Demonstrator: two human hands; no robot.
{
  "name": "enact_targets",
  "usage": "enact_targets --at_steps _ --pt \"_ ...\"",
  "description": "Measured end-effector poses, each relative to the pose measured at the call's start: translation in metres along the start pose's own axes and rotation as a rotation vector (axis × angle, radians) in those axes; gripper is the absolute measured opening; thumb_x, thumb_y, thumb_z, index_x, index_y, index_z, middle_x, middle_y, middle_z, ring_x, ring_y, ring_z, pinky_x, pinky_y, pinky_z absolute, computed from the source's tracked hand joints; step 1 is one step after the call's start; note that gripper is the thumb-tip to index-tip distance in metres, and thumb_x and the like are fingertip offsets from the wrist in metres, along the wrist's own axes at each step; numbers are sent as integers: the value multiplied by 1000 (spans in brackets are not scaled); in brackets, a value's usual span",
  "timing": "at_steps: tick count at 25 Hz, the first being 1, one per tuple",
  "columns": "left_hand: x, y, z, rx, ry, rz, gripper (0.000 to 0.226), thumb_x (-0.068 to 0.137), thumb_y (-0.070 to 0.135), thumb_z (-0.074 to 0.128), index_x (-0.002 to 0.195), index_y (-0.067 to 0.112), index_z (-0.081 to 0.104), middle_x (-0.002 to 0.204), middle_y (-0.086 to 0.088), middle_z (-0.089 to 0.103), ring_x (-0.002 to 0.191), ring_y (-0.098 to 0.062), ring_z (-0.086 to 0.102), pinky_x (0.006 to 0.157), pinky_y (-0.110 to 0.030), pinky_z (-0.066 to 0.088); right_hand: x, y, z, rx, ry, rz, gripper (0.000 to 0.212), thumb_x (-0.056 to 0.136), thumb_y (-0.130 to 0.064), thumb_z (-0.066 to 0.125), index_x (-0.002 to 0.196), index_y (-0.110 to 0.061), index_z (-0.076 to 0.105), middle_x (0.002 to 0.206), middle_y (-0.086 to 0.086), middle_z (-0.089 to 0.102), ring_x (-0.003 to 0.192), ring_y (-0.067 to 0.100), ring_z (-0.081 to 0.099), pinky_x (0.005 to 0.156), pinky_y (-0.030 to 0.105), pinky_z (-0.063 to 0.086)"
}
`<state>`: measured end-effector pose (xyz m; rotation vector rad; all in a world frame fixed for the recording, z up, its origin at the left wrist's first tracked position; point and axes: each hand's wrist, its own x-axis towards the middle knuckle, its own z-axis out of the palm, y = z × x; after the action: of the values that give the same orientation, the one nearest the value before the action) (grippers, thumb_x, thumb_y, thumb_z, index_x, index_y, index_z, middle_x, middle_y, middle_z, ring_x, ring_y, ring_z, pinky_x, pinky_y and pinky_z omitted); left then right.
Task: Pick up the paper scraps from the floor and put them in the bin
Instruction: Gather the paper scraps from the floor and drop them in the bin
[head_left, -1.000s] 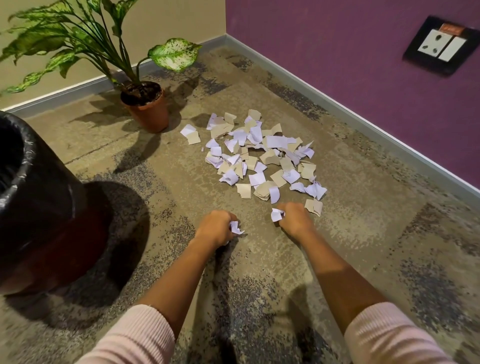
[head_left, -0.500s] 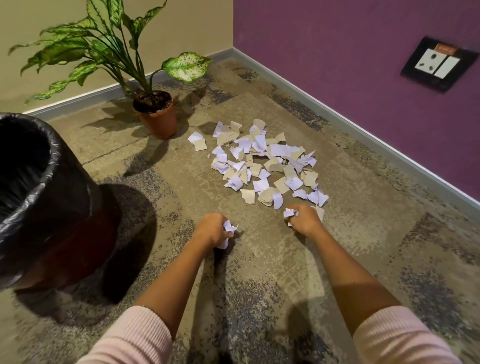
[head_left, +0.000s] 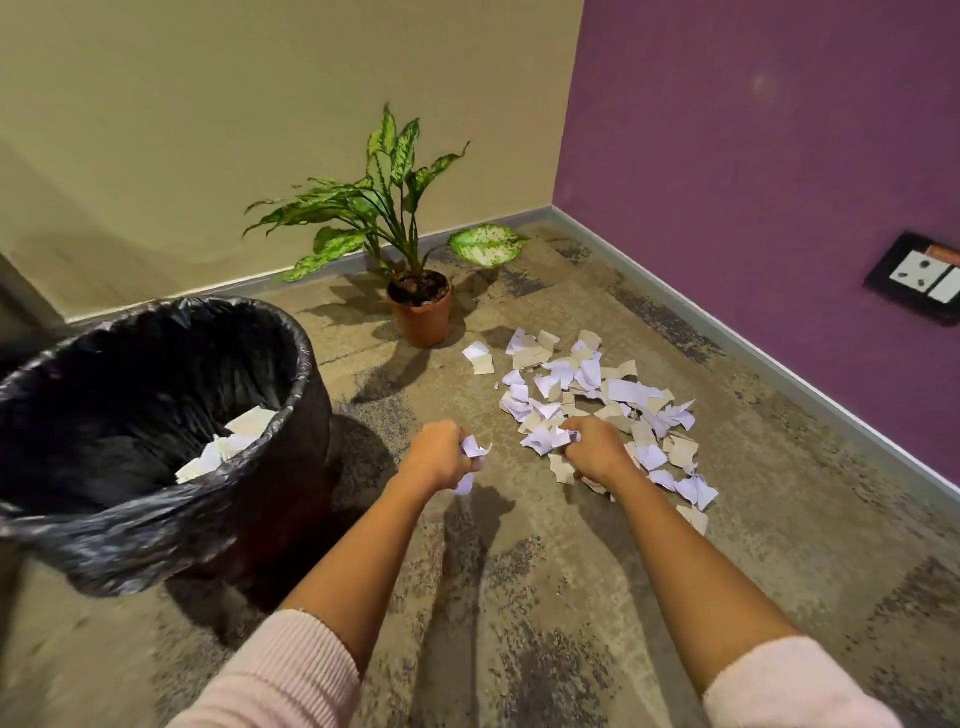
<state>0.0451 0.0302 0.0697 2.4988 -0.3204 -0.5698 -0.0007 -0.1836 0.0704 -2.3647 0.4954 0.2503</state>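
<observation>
Paper scraps (head_left: 597, 395): light, limp, loose, heaped on floor (head_left: 571, 571) right of bin (head_left: 291, 332), best bunched by the fistful; left hand (head_left: 441, 457) and right hand (head_left: 597, 452) each clenched round a wad.

White-and-tan paper scraps (head_left: 592, 387), black-lined bin (head_left: 156, 499)

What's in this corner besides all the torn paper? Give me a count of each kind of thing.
Bin: 1
Potted plant: 1
Wall socket: 1
Hands holding scraps: 2, the left hand and the right hand
Total: 5
The paper scraps are too many and too overlapped to count.
</observation>
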Motion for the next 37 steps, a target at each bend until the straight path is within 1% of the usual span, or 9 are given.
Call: enact_targets --at_steps 6,11,15,21,23,26,30,33,37 --pt "-18 19 -98 -43 147 -6 20 85 22 71 90 2 73 79 -18 74 72 -31 73 71 -42 61 2 -128 -9 42 -24 -216 15 81 3 53 76 -4 65 76 21 61 65 31 56 60 43 55" --pt "-45 12 -192 -89 286 30 18 84 23 74 76 8 68 73 -13 69 67 -26 71 59 -35 58 -3 -227 -5 -10 -67 -369 18 77 4 56 70 -12 63 64 8 57 65 28 57 47 24 45" --pt "-68 -30 -252 -199 368 -74 22 83 19 76 86 -1 68 76 -15 67 63 -27 69 63 -39 62 -16 -300 14 -13 -92 -472 25 77 5 56 67 -17 61 68 3 57 62 22 55 36 14 35" --pt "-84 -116 -284 -176 370 -246 13 79 8 73 81 -4 68 60 -14 62 48 -26 64 53 -38 60 -28 -360 70 23 -145 -555 12 78 1 56 81 -7 65 87 17 65 73 33 64 60 43 60" --pt "-86 -137 -283 -145 339 -307 7 78 6 72 74 3 67 58 -10 60 47 -23 63 51 -36 60 -28 -368 90 -37 -164 -561 15 78 -3 59 90 -5 69 94 20 68 82 36 66 64 40 57" --pt "-86 -155 -277 -69 240 -402 13 75 8 76 71 8 64 62 -9 62 54 -24 63 54 -35 61 -26 -372 110 -86 -285 -514 22 76 -14 74 95 -13 64 104 13 66 84 28 64 61 30 52" --pt "-82 -166 -270 50 127 -512 29 74 11 80 100 4 69 93 -14 72 78 -30 72 71 -41 62 -24 -373 119 -184 -513 -441 57 75 -17 81 125 -9 54 117 11 58 98 28 63 65 36 59" --pt "-80 -166 -266 143 95 -528 43 74 22 82 111 8 66 109 -10 68 95 -28 66 77 -35 57 -22 -370 116 -166 -473 -486 48 78 -19 79 121 -10 59 105 8 59 87 24 61 53 28 53" --pt "-78 -149 -265 184 218 -520 42 78 36 77 111 12 67 115 -9 66 103 -29 63 89 -41 54 -19 -362 102 -49 -344 -532 23 82 -20 74 102 -11 68 89 5 63 76 20 62 61 33 58"
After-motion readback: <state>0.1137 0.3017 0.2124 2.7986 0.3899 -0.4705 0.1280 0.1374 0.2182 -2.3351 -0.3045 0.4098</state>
